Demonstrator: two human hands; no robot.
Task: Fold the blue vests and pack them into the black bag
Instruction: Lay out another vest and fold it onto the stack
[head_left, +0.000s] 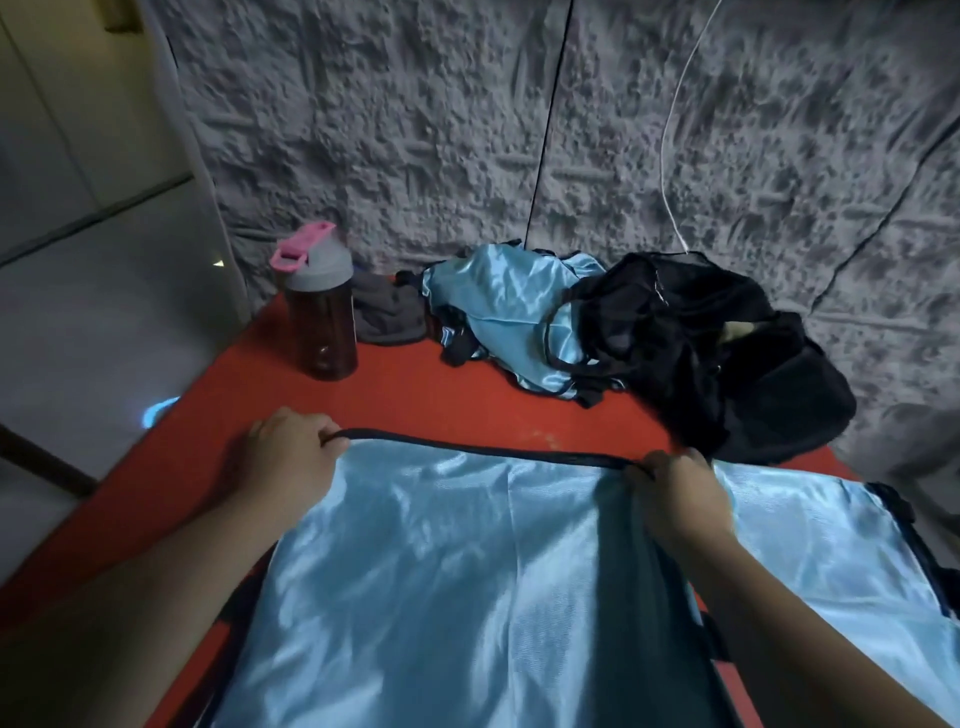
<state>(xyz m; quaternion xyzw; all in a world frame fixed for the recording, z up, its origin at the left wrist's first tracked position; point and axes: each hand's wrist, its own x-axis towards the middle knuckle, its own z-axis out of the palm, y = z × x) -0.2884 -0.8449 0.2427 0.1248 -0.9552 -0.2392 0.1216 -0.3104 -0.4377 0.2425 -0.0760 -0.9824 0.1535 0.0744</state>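
**Operator:** Why is the blue vest (467, 571) gripped along its far edge?

**Technician:** Both hands pinch the black trim (488, 451) that borders that edge. The left hand (291, 449) holds one end, fingers curled round the trim; the right hand (675, 493) holds it further along in the same way. Gripping at two separated points keeps the edge taut and straight, which in my judgement prepares a clean fold line. The satin-like fabric looks slippery, so the bound trim probably gives a firmer purchase than the bare cloth.

**Operator:** Where does the vest lie relative to the hands?

**Technician:** It is spread flat on the red counter (415, 400), extending from the hands back toward the person and under both forearms. A further portion continues to the right, beyond the right hand.

**Operator:** And the remaining items?

**Technician:** A crumpled heap of blue vests (509, 317) sits at the far side of the counter, touching the black bag (727, 353) on its right. The bag lies slack; whether it is open I cannot tell. It sits just beyond the right hand. A bottle (319, 317) with a pink lid stands far left, beside a grey cloth (387, 317). Folding appears at an early stage.
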